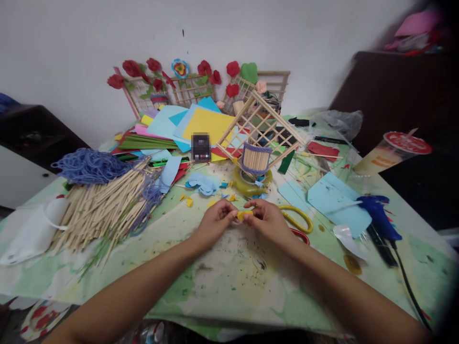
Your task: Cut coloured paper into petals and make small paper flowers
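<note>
Between my two hands is a small yellow paper piece (245,215), above the middle of the table. My left hand (217,217) pinches its left end with thumb and fingers. From the other side, the fingertips of my right hand (266,219) close on it too. Just beyond lie a roll of tape (247,184) and blue paper petals (203,183), with yellow and blue scraps around them. A stick lattice (263,126) bearing a small stick pot (256,159) stands tilted behind the roll. Scissors with yellow and red handles (300,219) are partly hidden by my right hand.
To the left lie wooden sticks (103,205), purple yarn (91,166) and a white mask (34,231). A blue glue gun (380,215) with a cord, light-blue paper (333,200) and a lidded cup (392,150) occupy the right. Coloured sheets (206,124) and flower lattices (190,88) stand at the back.
</note>
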### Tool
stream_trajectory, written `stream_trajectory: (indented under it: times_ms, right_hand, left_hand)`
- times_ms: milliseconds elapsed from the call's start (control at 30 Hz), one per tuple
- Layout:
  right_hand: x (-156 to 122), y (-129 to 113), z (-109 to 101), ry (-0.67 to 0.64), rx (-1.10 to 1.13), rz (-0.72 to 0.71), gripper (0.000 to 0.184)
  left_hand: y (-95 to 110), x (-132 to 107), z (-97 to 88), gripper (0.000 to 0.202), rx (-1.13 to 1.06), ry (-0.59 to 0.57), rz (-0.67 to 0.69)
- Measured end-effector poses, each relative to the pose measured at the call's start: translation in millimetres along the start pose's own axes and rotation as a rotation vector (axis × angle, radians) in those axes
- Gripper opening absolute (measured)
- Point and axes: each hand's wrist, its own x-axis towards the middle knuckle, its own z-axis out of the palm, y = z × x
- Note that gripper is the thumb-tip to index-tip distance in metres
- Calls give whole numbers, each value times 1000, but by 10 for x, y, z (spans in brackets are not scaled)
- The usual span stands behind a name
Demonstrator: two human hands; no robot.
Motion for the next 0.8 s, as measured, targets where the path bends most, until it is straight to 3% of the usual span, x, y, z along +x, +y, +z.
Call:
stream_trajectory:
  times_ms: [167, 300, 500, 800]
  right_hand:
    - [23, -23, -14, -74, 120, 78, 11]
    - [9, -50, -23, -75, 104, 123, 16]
    - [-5, -12, -33, -96, 48, 160, 30]
    - [-21, 9, -14, -124, -58, 44, 37]
  left_hand:
    - [10, -8, 26, 31, -194, 26, -21]
    - [15, -30, 19, 24, -106, 15, -18]
    - [73, -57, 7, 27, 74, -91, -2]
    - [58, -51, 26, 25, -8, -48, -82]
